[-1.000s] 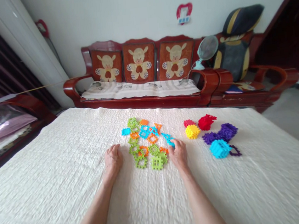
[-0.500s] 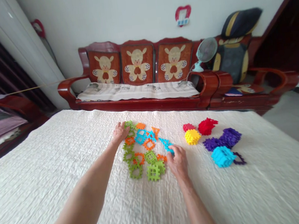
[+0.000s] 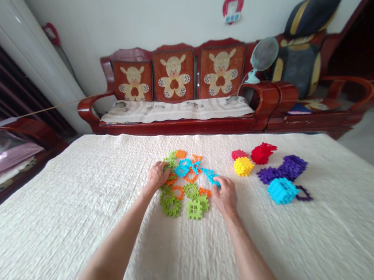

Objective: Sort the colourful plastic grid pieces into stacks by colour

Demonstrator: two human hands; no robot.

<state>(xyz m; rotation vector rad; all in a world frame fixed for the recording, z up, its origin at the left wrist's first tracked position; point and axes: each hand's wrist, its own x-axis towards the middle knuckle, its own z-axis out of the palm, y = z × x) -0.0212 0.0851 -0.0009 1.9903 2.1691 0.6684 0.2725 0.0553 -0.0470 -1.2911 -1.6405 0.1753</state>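
Green, orange and light-blue plastic interlocking building pieces lie in a loose group on the white quilted cover. My left hand (image 3: 159, 175) rests at the group's left edge, its open fingers lying against the green building pieces (image 3: 171, 207); the fingertips partly hide some of them. At the right side of the group, my right hand (image 3: 225, 194) has thumb and fingers around the near end of a light-blue triangular building piece (image 3: 209, 173). Flat in the middle are an orange frame piece (image 3: 191, 176) and a green window-like piece (image 3: 195, 210).
To the right stand stacked pieces: yellow (image 3: 243, 166), red (image 3: 262, 153), purple (image 3: 290, 168) and light blue (image 3: 282, 191). A dark purple ring piece (image 3: 303, 193) lies beside them. Beyond the quilted cover (image 3: 79, 191) are a wooden sofa (image 3: 179, 129) and a small fan (image 3: 264, 55).
My left hand has slid toward me along the green pieces. My right hand stays at the light-blue piece. The whole view has shifted slightly.
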